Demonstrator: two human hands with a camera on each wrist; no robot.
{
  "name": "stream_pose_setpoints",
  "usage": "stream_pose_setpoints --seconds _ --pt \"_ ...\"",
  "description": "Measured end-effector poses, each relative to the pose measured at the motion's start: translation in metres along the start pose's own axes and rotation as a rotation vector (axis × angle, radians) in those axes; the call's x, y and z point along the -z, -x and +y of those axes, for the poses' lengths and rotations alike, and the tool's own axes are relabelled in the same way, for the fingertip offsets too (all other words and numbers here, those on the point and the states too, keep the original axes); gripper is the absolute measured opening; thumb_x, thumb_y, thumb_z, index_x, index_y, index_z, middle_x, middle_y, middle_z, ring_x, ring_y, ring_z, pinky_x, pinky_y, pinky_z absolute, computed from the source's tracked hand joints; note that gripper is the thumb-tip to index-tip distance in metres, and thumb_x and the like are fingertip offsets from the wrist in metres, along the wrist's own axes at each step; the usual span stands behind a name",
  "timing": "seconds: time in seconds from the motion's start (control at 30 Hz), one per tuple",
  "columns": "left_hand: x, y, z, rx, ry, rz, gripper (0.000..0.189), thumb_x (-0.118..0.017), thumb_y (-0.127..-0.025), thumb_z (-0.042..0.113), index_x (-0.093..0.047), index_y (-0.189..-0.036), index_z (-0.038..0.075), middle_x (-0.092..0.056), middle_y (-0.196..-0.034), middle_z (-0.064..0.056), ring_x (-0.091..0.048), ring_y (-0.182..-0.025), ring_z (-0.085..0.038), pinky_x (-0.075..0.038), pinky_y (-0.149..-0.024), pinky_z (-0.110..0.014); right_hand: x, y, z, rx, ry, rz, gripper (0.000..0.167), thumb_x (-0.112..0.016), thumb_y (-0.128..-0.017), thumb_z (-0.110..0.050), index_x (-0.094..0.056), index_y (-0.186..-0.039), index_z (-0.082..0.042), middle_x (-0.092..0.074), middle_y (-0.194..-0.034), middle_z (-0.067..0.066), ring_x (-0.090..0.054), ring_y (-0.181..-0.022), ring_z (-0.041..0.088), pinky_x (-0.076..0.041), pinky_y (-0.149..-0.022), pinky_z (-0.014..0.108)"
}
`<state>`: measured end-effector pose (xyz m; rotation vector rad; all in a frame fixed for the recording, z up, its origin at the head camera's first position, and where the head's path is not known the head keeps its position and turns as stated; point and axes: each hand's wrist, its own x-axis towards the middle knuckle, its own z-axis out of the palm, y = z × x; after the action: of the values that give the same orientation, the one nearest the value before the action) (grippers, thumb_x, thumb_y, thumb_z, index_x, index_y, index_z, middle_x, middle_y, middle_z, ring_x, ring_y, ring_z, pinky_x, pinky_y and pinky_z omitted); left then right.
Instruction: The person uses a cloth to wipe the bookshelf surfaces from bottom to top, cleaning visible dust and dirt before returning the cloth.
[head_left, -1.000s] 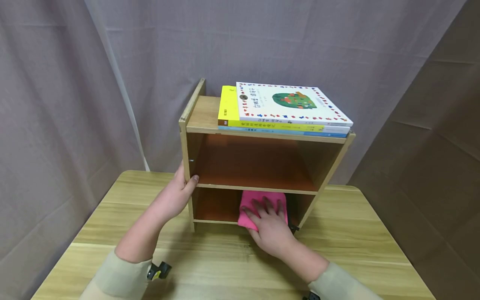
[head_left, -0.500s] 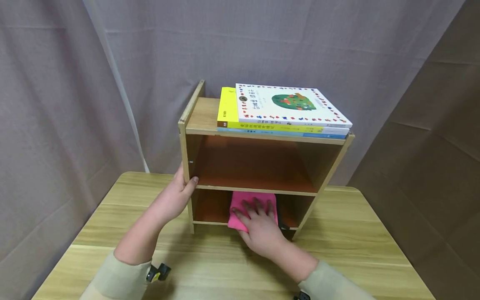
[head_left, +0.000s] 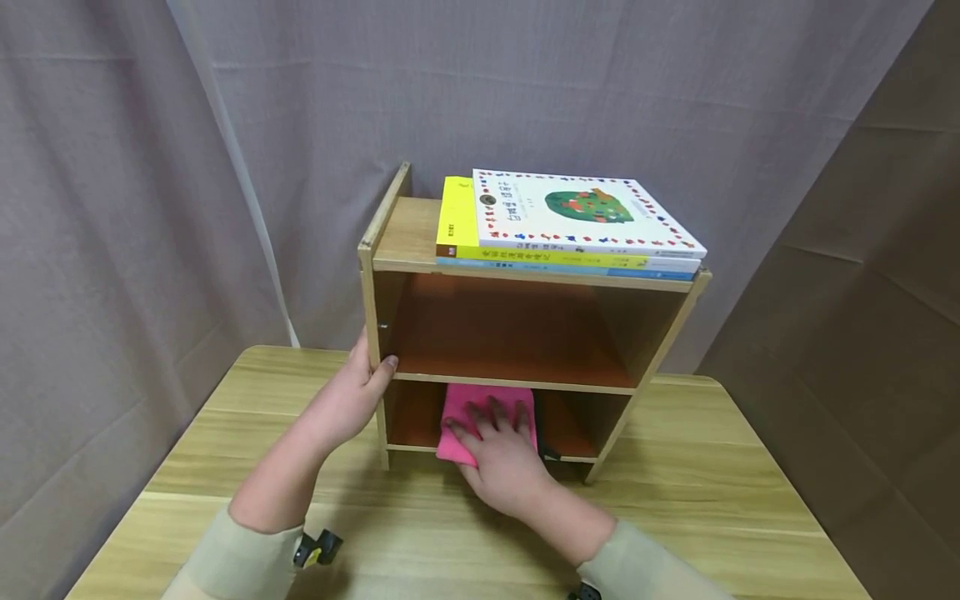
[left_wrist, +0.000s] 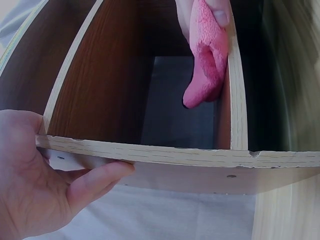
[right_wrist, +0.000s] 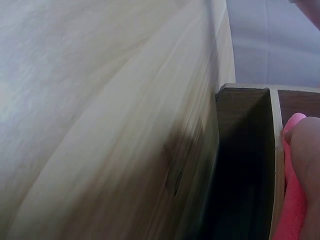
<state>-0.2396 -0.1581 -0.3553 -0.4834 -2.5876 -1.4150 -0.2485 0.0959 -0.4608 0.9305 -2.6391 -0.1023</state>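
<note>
The pink cloth (head_left: 468,395) lay on the lower shelf board (head_left: 414,423), left of its middle, with its front edge reaching out over the board's lip. It looked plush and folded or bunched into a thick pad, so it was likely light, limp and in no danger of breaking; its fuzzy surface probably gave a palm good purchase, and the likeliest places to take hold were its broad top, pressed flat, or the overhanging front edge, pinched. The right hand (head_left: 506,467) rested on it with the fingers spread wide and nearly straight. A dark strip (head_left: 552,454) showed along the cloth's right side, too obscured to identify. The left hand (head_left: 351,396) gripped the left side panel (head_left: 367,292) of the wooden shelf unit (head_left: 517,325), thumb at the front edge, fingers against the outer face. Flat on the unit's top board lay a stack of books (head_left: 585,218), the white-covered one uppermost. The unit stood on the wood-grain tabletop (head_left: 697,500), before a greyish curtain (head_left: 300,167).
</note>
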Motion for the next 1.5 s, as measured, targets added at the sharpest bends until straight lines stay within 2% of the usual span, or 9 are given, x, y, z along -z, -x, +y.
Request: stream_pose_setpoints --seconds 0.23,0.47,0.67,0.87,1.17,1.5 --pt "-0.001 0.0 0.001 0.006 -0.001 -0.01 0.07 -0.036 -0.107 0.036 0.015 -0.155 0.039 -0.001 -0.165 -0.003 -0.019 -0.146 -0.032 -0.019 -0.117 -0.054 0.003 -0.007 -0.011 0.012 0.011 -0.013 0.052 -0.047 -0.1 -0.051 -0.046 -0.149 -0.035 -0.042 -0.154 0.004 -0.034 -0.141 0.041 -0.026 -0.104 0.074" --pt "-0.001 0.0 0.0 0.0 0.008 -0.007 0.07 -0.037 -0.107 0.034 0.012 -0.156 0.038 -0.003 -0.165 -0.002 -0.018 -0.147 -0.03 -0.018 -0.117 -0.054 0.005 -0.015 -0.021 0.015 0.028 -0.045 0.053 -0.046 -0.101 -0.051 -0.042 -0.151 -0.036 -0.039 -0.155 0.004 -0.032 -0.142 0.041 -0.026 -0.105 0.073" --pt "0.0 0.0 0.0 0.011 0.002 0.001 0.07 -0.038 -0.107 0.034 0.012 -0.156 0.039 -0.007 -0.165 -0.004 -0.024 -0.145 -0.031 -0.022 -0.116 -0.055 0.006 -0.02 -0.029 0.02 0.027 -0.022 0.052 -0.047 -0.1 -0.05 -0.044 -0.15 -0.036 -0.041 -0.154 0.004 -0.034 -0.141 0.041 -0.027 -0.104 0.072" --pt "0.0 0.001 0.001 0.008 0.004 0.0 0.07 -0.039 -0.107 0.033 0.01 -0.157 0.037 -0.01 -0.165 -0.006 -0.026 -0.144 -0.031 -0.023 -0.116 -0.055 0.005 -0.026 -0.037 0.017 0.045 -0.042 0.052 -0.044 -0.101 -0.051 -0.042 -0.151 -0.037 -0.039 -0.156 0.004 -0.032 -0.142 0.04 -0.027 -0.105 0.072" --pt "0.0 0.001 0.001 0.009 0.024 0.0 0.07 -0.039 -0.107 0.029 0.008 -0.158 0.036 -0.014 -0.164 -0.008 -0.028 -0.143 -0.03 -0.024 -0.115 -0.054 -0.001 -0.033 -0.048 0.027 0.064 -0.012 0.051 -0.042 -0.101 -0.053 -0.045 -0.149 -0.036 -0.041 -0.155 0.005 -0.035 -0.14 0.04 -0.028 -0.103 0.073" --pt "-0.002 -0.001 -0.002 -0.022 0.025 0.027 0.067 -0.04 -0.107 0.023 0.0 -0.16 0.029 -0.02 -0.161 -0.013 -0.028 -0.143 -0.03 -0.024 -0.115 -0.054 -0.001 -0.041 -0.06 0.035 0.042 -0.007 0.048 -0.039 -0.102 -0.051 -0.048 -0.147 -0.036 -0.042 -0.154 0.003 -0.035 -0.14 0.04 -0.028 -0.104 0.073"
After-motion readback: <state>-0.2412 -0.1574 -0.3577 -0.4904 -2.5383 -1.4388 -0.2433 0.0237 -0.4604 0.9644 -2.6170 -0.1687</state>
